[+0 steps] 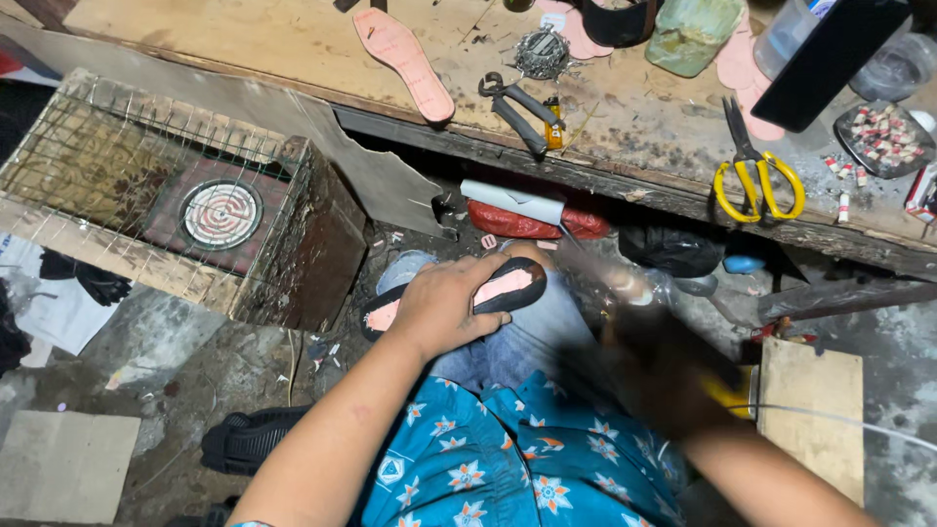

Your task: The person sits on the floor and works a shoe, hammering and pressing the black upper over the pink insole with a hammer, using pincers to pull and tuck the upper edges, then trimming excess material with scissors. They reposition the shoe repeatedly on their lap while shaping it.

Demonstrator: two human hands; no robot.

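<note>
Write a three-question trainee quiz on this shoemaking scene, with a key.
1. True or false: the left hand presses a black-edged shoe sole onto the knee.
2. Which lies on the wooden bench? A) yellow-handled scissors B) a saw C) a drill
3. Fill in: the right hand is too ____ to tell what it grips.

Key: 1 true; 2 A; 3 blurred.
</note>
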